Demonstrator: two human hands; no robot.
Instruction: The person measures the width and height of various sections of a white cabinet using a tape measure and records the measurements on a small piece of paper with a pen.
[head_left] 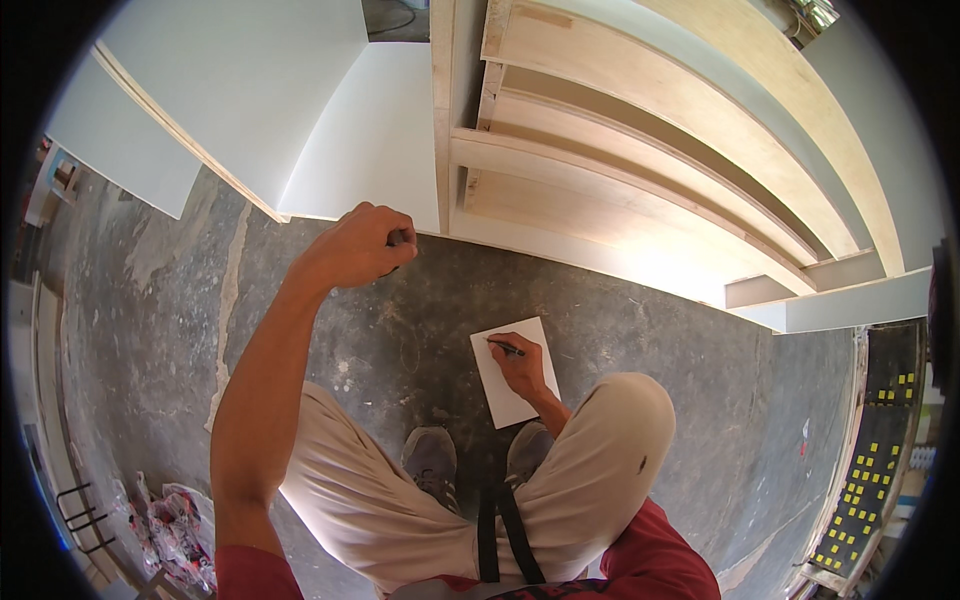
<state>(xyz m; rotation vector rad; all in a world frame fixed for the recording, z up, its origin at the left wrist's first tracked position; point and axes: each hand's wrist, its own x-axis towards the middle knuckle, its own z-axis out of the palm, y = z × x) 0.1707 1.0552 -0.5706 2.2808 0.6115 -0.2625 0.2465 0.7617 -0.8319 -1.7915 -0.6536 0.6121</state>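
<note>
We're squatting on a bare concrete floor [640, 330], knees wide, shoes [432, 462] planted just below the work. A white sheet of paper [497, 362] lies flat on the floor between our feet and the plywood cabinet [640, 170], turned a bit clockwise so its long edge runs along the writing arm; prob. angled that way for comfort.

Right hand [522, 366] rests on the sheet, heel down, which pins the paper w/o needing tape or a second hand. Its grip is closed on a dark pen [508, 348], held low and nearly flat, tip touching the sheet near the upper left corner. We'd judge a mark or note is being made there.

Left hand [358, 245] is raised well above the floor, near the lower edge of the white panel [370, 150]. Fist is curled shut around something small and dark; can't tell what it is, only a bit shows past the fingers. Arm reaches forward, prob. bracing or holding a spot on the panel edge while the other hand writes, but contact w/ the panel isn't clear.

The paper: plain white, rectangular, unfolded, no creases we can see; any writing is too small to make out. Part of it is hidden under the hand and wrist.

Off to the lower left, crumpled plastic wrap [165, 520] lies on the floor, well apart.
</note>
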